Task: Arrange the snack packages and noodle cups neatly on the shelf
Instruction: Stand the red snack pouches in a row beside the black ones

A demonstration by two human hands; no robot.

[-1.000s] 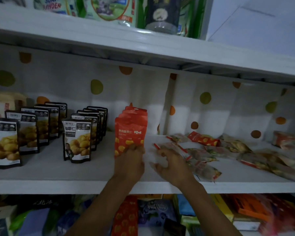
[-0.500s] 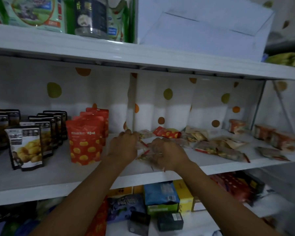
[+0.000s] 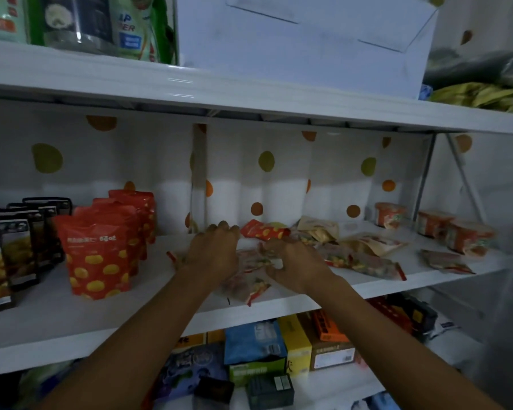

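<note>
Now both hands (image 3: pixel 211 255) on clear packets (image 3: pixel 249 279)

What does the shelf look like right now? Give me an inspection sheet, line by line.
Surface: white middle shelf board, bare at front left.
Job's things: red spotted stand-up pouches upright in a row; black-topped snack bags upright; clear red-edged packets lying loose; red noodle cups at right rear.
Clutter: brown paper pouches flat among the packets.
Grippers: left hand and right hand on the packet pile; grip unclear.
Cables: nothing seen.
Surroundings: dotted white backing; coloured boxes below.
</note>
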